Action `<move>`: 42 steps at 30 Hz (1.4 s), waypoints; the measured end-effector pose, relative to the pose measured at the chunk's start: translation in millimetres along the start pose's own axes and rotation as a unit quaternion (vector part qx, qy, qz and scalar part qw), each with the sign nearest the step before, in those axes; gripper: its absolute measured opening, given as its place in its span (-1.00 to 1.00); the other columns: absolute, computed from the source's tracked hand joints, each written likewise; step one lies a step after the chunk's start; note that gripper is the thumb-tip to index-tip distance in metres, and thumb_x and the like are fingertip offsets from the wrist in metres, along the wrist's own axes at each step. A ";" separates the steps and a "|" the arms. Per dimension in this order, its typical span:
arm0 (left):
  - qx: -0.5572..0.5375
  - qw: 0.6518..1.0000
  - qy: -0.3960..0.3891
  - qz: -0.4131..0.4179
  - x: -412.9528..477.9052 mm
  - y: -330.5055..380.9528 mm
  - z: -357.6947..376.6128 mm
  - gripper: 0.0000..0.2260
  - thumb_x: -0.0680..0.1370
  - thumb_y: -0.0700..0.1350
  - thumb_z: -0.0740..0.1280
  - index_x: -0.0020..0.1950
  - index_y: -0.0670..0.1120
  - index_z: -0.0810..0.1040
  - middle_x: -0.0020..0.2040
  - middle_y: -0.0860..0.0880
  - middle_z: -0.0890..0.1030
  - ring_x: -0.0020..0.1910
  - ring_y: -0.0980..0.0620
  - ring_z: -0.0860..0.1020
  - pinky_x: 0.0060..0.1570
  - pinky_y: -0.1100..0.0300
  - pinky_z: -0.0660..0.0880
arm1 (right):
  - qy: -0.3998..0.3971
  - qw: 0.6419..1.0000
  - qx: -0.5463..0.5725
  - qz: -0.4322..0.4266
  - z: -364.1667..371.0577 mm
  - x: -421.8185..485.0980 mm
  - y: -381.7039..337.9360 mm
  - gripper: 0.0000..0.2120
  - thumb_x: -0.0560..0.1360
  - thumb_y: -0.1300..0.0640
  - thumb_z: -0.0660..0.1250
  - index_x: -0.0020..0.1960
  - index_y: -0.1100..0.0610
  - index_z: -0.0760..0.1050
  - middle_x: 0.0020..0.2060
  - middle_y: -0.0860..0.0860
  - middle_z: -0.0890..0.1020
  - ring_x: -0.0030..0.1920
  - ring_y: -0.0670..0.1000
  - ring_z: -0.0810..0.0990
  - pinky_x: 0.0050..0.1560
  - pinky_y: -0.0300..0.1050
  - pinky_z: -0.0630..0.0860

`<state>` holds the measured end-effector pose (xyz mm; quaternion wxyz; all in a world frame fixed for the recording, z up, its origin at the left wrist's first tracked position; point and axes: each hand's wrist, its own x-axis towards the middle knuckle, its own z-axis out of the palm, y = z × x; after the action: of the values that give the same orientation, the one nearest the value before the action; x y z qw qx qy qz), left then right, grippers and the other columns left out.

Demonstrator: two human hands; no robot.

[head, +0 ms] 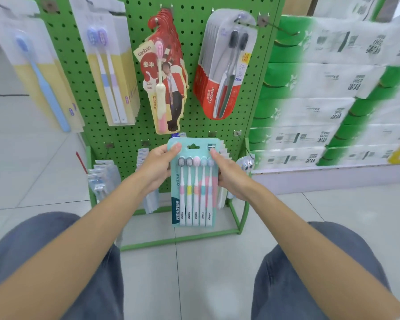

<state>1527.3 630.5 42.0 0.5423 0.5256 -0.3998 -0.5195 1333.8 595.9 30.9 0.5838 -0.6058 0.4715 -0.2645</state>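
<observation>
both hands, left hand (156, 167); right hand (229, 174), grip the toothbrush pack (195, 192) upright.

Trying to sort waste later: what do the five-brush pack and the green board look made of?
Five-brush pack: teal printed card, likely paperboard, under a clear plastic blister, judging by its sheen. Green board: matte painted sheet with regular holes, probably metal.

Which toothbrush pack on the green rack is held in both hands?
The teal five-brush pack, low on the rack: left hand and right hand pinch its upper edges. The red Colgate pack and the yellow-backed packs hang untouched above.
</observation>
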 end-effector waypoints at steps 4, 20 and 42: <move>-0.016 0.999 0.030 -0.017 0.7 -7.4 -1.1 -0.70 0.63 -0.02 0.28 0.27 -0.17 0.55 0.12 -0.10 0.68 0.11 -0.07 0.65 0.09 0.01 0.59 | -0.015 0.999 0.046 0.017 11.1 -7.5 14.4 -0.36 0.54 -0.42 -0.02 0.39 -0.05 0.44 0.25 0.00 0.61 0.24 0.02 0.59 0.39 0.12 0.39; -0.135 0.985 0.089 -0.064 -9.9 -10.9 -6.8 -0.89 0.63 -0.06 0.29 0.05 -0.06 0.58 -0.09 -0.02 0.71 -0.21 0.08 0.69 -0.17 0.09 0.62 | -0.151 0.980 -0.103 0.081 4.6 -34.8 94.9 -0.66 0.44 0.26 0.50 0.19 0.12 0.60 0.08 -0.03 0.70 0.12 -0.03 0.66 0.20 -0.13 0.54; 0.066 0.995 -0.072 -0.028 -27.0 -50.8 29.9 -0.21 0.49 -0.32 0.41 0.58 -0.06 0.02 0.37 -0.17 0.45 0.05 -0.05 0.65 -0.02 0.07 0.63 | -0.062 0.898 -0.386 -0.202 13.9 -56.2 116.1 -0.09 0.52 -0.02 0.31 0.56 -0.20 -0.32 0.60 -0.06 -0.10 0.58 -0.07 -0.15 0.56 0.07 0.01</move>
<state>1487.0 657.0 -1.2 0.4614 0.5323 -0.4562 -0.5437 1292.2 666.4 -69.7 0.2661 -0.8810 0.3669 -0.1355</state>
